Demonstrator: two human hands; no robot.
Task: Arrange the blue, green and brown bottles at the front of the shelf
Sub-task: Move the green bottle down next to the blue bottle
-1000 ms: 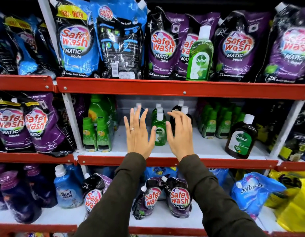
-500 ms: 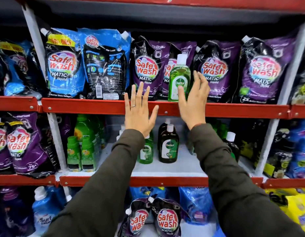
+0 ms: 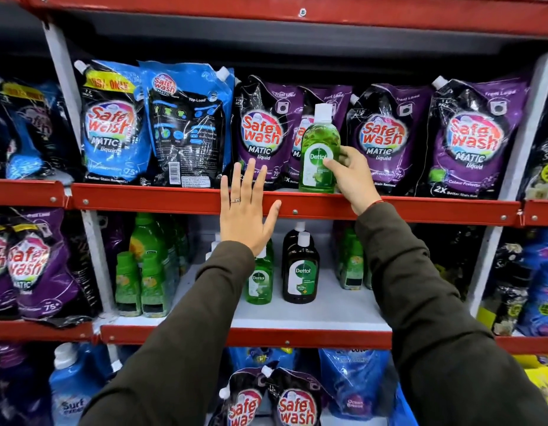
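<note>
A green Dettol bottle with a white cap stands upright at the front of the upper shelf, among purple pouches. My right hand grips its lower right side, thumb across the label. My left hand is spread flat with fingers apart over the red shelf lip, holding nothing. On the middle shelf below stand a small green Dettol bottle, partly behind my left wrist, and a brown Dettol bottle with another brown one behind it. White caps of further bottles show behind my left sleeve.
Blue Safewash pouches and purple Safewash pouches fill the upper shelf. Green bottles cluster at the middle shelf's left, more green bottles at its right. More pouches and a Surf Excel bottle sit on the lowest shelf.
Both hands rose from the middle shelf to the upper one. My right hand went from open beside the green Dettol bottle to gripping it. The view tilted upward.
</note>
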